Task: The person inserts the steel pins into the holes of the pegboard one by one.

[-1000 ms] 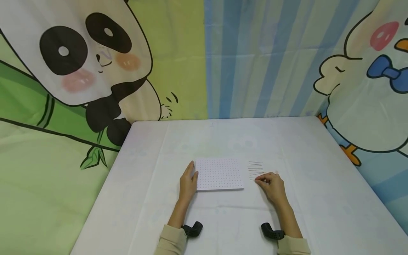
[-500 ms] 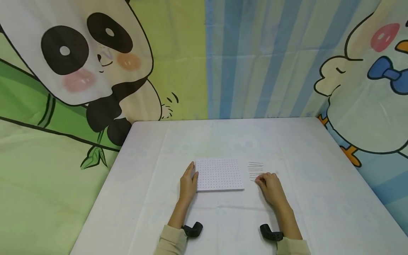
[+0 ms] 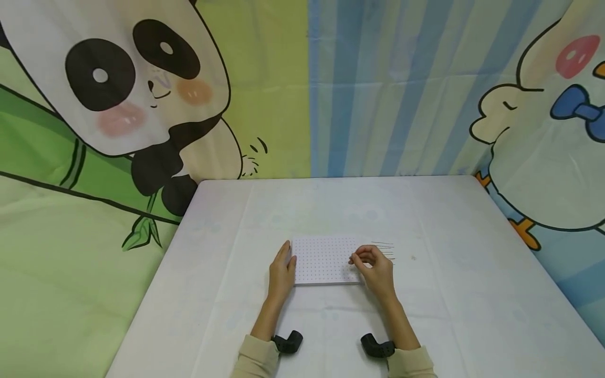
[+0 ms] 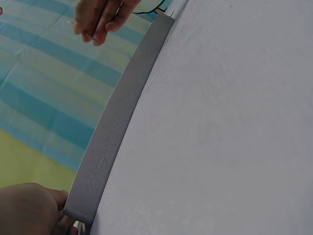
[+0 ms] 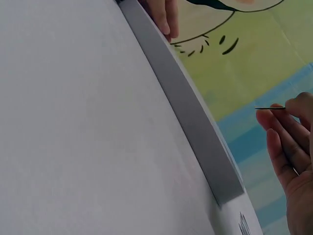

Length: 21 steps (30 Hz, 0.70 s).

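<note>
A white board [image 3: 323, 262] with a grid of small holes lies flat on the table. My left hand [image 3: 282, 270] holds its left side, fingers extended along the edge and thumb at the top face. My right hand [image 3: 375, 268] is over the board's right part, thumb and forefinger pinching a thin dark needle [image 5: 269, 108] that juts sideways from the fingertips in the right wrist view. Several more needles [image 3: 385, 247] lie in a loose row right of the board, partly hidden behind the right hand.
The white-covered table [image 3: 454, 294] stretches around the board. A printed cloth backdrop [image 3: 264, 94] with cartoon animals hangs behind and beside it. Both wrists wear black camera mounts [image 3: 378, 346].
My right hand has lifted a needle from the row and moved left, over the board's right part. The left hand stays at the board's left edge.
</note>
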### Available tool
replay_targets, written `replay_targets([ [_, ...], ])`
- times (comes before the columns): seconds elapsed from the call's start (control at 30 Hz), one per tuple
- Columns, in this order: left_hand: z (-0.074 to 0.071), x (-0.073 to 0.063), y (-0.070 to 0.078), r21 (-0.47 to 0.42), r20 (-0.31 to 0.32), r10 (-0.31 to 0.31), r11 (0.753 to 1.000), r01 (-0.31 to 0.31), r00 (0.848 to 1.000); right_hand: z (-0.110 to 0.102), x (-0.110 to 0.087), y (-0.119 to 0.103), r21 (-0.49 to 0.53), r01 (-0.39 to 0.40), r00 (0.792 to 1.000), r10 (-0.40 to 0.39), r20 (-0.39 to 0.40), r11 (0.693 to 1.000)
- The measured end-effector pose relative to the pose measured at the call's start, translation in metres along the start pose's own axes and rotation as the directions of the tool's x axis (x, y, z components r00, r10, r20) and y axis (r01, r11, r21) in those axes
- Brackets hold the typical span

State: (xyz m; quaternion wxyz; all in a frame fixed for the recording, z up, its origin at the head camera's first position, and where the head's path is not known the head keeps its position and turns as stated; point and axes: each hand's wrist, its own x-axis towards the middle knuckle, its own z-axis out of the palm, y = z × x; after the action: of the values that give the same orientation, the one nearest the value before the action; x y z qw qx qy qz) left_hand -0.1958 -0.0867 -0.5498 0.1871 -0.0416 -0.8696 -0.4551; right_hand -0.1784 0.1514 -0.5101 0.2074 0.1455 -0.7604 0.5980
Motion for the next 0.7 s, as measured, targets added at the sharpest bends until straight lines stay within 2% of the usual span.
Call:
replay_targets([
  [0.1, 0.0, 0.0, 0.0, 0.001, 0.002, 0.007, 1.0, -0.007, 1.0, 0.011, 0.002, -0.013, 0.014, 0.047, 0.997, -0.047, 0.055, 0.999],
  [0.27, 0.0, 0.0, 0.001, 0.018, 0.021, 0.001, 1.0, -0.001, 1.0, 0.021, 0.003, -0.022, -0.076, 0.074, 0.994, -0.068, 0.082, 0.994],
  [0.37, 0.0, -0.001, 0.002, 0.03, 0.03, -0.008, 1.0, 0.007, 1.0, 0.025, 0.002, -0.01, -0.109, 0.077, 0.995, -0.069, 0.078, 0.991],
  [0.53, -0.001, -0.001, 0.003, 0.035, 0.032, -0.015, 0.999, 0.014, 0.999, 0.029, 0.001, 0.016, -0.106, 0.089, 0.993, -0.081, 0.081, 0.99],
  [0.7, -0.002, -0.001, 0.003, 0.039, 0.027, -0.009, 0.999, 0.008, 1.0, 0.03, 0.0, 0.021, -0.134, 0.088, 0.992, -0.074, 0.101, 0.987],
])
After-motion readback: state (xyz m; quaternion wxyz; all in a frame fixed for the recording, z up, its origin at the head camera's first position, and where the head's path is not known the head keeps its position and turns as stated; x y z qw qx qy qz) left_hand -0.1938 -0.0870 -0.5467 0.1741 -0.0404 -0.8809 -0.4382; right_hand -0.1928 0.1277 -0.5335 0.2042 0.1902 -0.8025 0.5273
